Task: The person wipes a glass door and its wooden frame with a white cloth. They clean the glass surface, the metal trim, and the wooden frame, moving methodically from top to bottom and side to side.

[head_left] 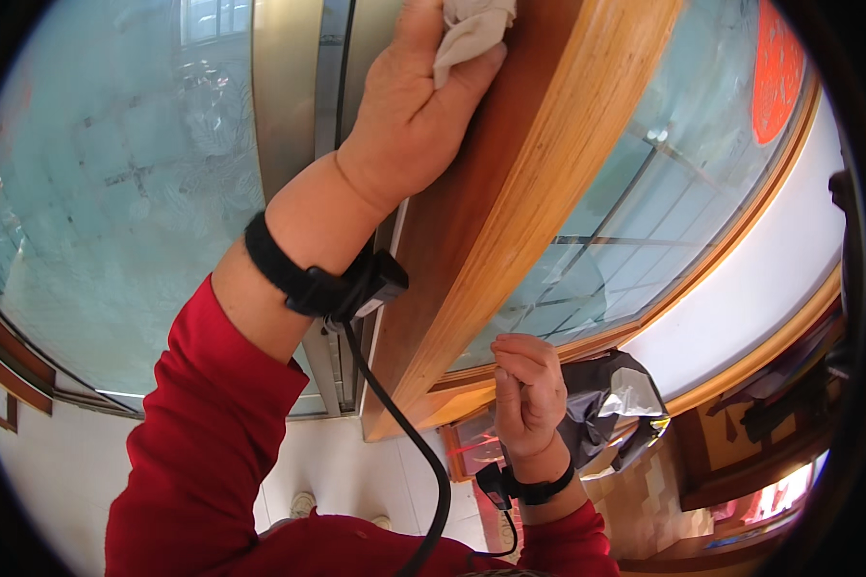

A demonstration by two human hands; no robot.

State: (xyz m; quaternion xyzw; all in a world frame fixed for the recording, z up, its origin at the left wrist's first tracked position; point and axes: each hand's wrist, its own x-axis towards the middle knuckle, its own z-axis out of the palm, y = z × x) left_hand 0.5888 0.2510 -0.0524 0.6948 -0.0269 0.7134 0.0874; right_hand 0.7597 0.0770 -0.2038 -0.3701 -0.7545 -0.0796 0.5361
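In the head view, the left hand's point(419, 120) fingers grasp a pale cloth point(473, 37) at the top edge, beside the wooden post point(529, 144). The right hand's point(531, 396) fingers are released, loosely curled toward the thumb, near a black bag point(587, 389). The left wrist device point(385, 281) bears a white label point(369, 306), too small to read. Red paper point(777, 77) marks the glass point(678, 188).

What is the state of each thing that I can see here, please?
Cloth: crumpled, partly out of view
Left hand: closed on the cloth
Right hand: curled, nothing visible in it
Left strap: fastened
Right strap: fastened
Thick cable: curved, slack
Left sleeve: pushed up
Black bag: creased, contents unclear
Left glass: showing reflections
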